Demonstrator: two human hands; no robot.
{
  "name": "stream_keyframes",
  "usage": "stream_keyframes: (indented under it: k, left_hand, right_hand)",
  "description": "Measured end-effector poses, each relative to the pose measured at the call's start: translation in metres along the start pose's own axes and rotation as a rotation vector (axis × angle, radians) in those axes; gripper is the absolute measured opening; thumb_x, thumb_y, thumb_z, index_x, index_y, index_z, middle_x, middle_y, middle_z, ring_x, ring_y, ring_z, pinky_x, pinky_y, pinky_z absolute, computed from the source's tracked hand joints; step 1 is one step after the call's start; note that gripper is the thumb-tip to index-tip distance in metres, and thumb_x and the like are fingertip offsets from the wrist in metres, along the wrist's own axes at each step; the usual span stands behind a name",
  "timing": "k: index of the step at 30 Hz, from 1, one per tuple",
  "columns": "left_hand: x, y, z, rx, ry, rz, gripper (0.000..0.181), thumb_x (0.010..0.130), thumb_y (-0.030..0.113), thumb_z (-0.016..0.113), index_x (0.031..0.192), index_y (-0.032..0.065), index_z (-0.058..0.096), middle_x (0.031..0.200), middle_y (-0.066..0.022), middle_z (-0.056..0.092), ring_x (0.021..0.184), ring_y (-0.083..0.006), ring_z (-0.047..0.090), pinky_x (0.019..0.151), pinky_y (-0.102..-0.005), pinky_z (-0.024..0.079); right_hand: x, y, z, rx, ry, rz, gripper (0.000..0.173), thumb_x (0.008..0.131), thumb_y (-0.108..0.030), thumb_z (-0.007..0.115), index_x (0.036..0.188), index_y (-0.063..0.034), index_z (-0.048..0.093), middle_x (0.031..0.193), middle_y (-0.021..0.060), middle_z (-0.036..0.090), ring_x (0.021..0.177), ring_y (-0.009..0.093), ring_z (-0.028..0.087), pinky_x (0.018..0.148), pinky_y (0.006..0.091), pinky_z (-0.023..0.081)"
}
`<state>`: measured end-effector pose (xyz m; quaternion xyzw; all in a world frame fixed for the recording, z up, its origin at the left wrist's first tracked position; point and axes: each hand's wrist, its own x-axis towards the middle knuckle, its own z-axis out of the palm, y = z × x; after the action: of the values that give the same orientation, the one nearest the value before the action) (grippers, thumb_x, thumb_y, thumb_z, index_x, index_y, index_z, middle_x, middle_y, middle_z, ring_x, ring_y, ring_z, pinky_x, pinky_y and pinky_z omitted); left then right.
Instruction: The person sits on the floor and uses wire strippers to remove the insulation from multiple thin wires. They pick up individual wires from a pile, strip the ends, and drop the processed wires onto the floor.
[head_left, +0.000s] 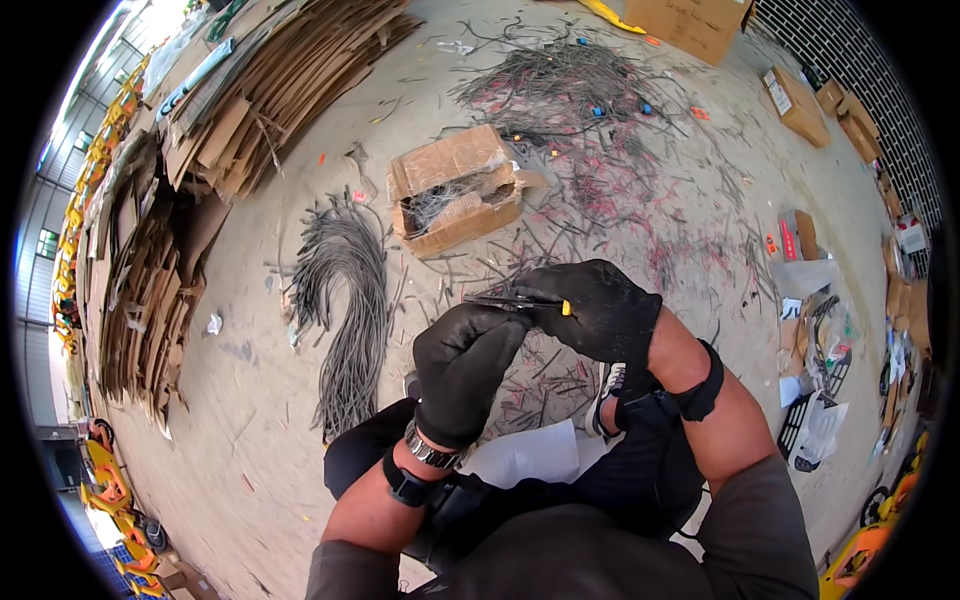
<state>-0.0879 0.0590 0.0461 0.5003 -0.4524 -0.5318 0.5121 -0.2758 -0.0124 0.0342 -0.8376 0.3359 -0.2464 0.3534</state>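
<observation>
My left hand (469, 367), in a black glove, is closed with its thumb and fingertips pinched together. My right hand (600, 307), gloved the same way, meets it fingertip to fingertip and grips a slim dark object (495, 301). That object runs level across both sets of fingers, and its exact kind is hard to tell. A small yellow piece (567, 307) shows at the right hand's fingers. On the floor left of my hands lies a bent bundle of grey cables (352, 322). A torn cardboard box (450, 161) with clear plastic wrap stands just beyond my hands.
Cut cable scraps (570, 75) with dark and pink bits litter the concrete floor ahead. Flattened cardboard (300, 82) is stacked at left. White paper (525, 456) lies between my legs. Packaging and black plastic parts (814, 375) lie at right, near a larger carton (795, 105).
</observation>
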Motion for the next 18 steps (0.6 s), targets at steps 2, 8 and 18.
stream_keyframes:
  k: [2, 8, 18]
  left_hand:
    - [0.0, -0.001, 0.001, -0.003, -0.001, -0.035, 0.006, 0.088, 0.001, 0.064, 0.085, -0.0036, 0.067, 0.069, -0.0009, 0.061, 0.06, -0.0055, 0.052, 0.053, -0.0235, 0.042]
    - [-0.009, 0.003, 0.001, 0.036, -0.072, 0.017, 0.008, 0.088, 0.001, 0.062, 0.088, -0.0034, 0.069, 0.072, -0.0011, 0.064, 0.06, -0.0039, 0.052, 0.054, -0.0214, 0.042]
    - [-0.002, 0.007, -0.002, 0.054, 0.013, -0.081, 0.01, 0.09, 0.004, 0.064, 0.094, -0.0034, 0.069, 0.062, 0.0016, 0.056, 0.05, -0.0031, 0.043, 0.047, -0.0211, 0.034]
  right_hand:
    - [-0.001, 0.006, 0.002, -0.067, 0.059, -0.006, 0.028, 0.093, -0.025, 0.062, 0.113, -0.0062, 0.066, 0.094, 0.0191, 0.068, 0.087, 0.037, 0.067, 0.077, 0.0414, 0.053]
    - [0.006, 0.027, -0.034, -0.059, 0.176, 0.261, 0.028, 0.092, -0.02, 0.065, 0.114, -0.0014, 0.065, 0.088, 0.0121, 0.069, 0.075, 0.022, 0.066, 0.069, 0.0334, 0.052]
    - [-0.035, 0.156, -0.065, -0.159, 0.185, 0.638, 0.037, 0.092, -0.032, 0.059, 0.115, -0.0038, 0.065, 0.107, 0.0213, 0.068, 0.102, 0.04, 0.063, 0.089, 0.0444, 0.05]
